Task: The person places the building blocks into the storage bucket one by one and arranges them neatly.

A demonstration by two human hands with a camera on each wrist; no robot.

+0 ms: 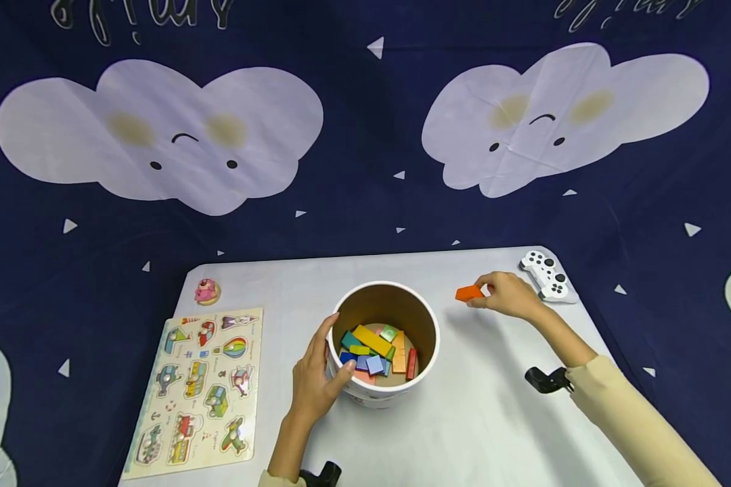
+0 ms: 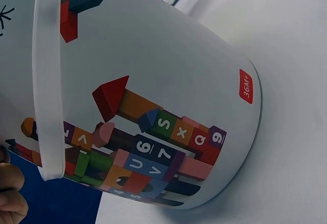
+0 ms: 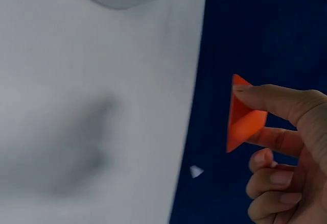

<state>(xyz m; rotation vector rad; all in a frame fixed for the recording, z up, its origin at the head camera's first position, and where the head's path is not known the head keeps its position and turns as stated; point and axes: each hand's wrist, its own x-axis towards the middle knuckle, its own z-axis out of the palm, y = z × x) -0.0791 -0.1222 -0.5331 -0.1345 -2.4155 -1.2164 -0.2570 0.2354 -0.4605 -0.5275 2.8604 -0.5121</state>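
Observation:
A white round bucket point(image 1: 378, 402) stands on the table, tilted slightly in view, with several coloured blocks point(image 1: 373, 341) at its bottom. My left hand point(image 1: 318, 379) grips its left side, thumb at the rim and fingers along the wall. In the left wrist view the bucket's side point(image 2: 153, 45) shows printed toy blocks, and only curled fingertips point(image 2: 11, 203) appear at the edge. Right of the bucket, my right hand point(image 1: 507, 295) pinches an orange triangular block point(image 1: 468, 293) between thumb and fingers. The right wrist view shows this block point(image 3: 249, 124) held above the table.
On the left lies a wooden picture puzzle board point(image 1: 207, 392), with a small pink figure point(image 1: 206, 291) behind it. A white game controller point(image 1: 545, 276) rests at the back right corner of the white table point(image 1: 463, 433). A dark blue cloud-patterned cloth point(image 1: 365, 135) hangs behind.

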